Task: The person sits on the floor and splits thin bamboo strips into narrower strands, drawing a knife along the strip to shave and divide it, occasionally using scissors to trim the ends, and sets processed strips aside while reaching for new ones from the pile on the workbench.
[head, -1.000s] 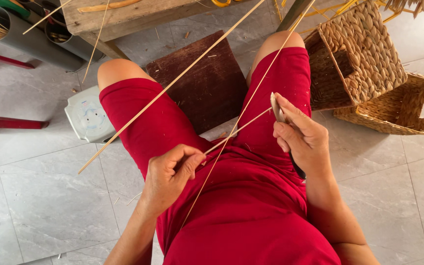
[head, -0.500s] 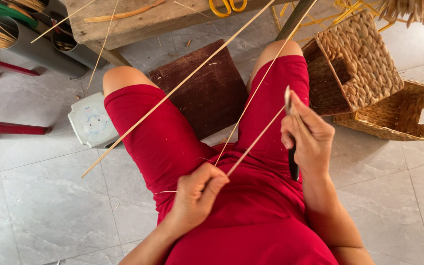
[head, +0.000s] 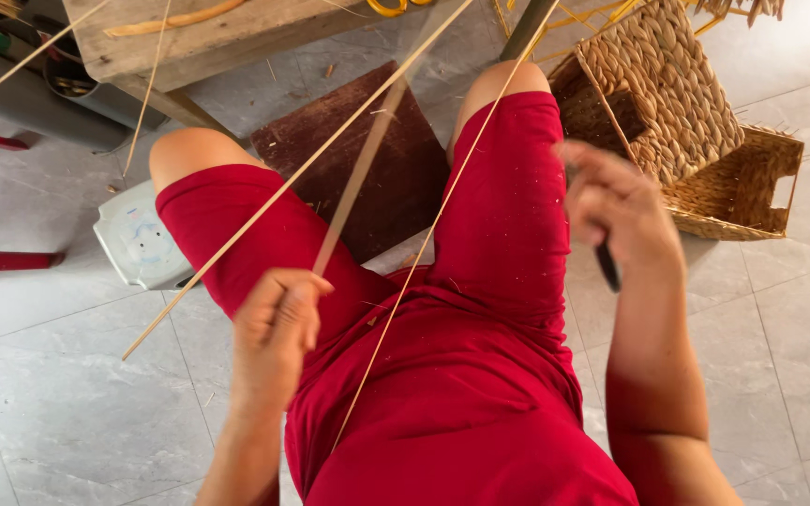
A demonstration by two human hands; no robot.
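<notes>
We look down at a seated person's lap in red shorts. The left hand (head: 274, 333) has its fingers clamped on a flat bamboo strip (head: 367, 159) that rises away toward a wooden worktop (head: 199, 42). The right hand (head: 611, 201), blurred, has its fingers curled around a dark knife handle (head: 607, 266). Two thinner bamboo slivers (head: 283, 187) lie slanted across the thighs. A brown board (head: 405, 169) rests on the tiled floor between the knees, and woven baskets (head: 677, 84) stand just beside the right knee.
</notes>
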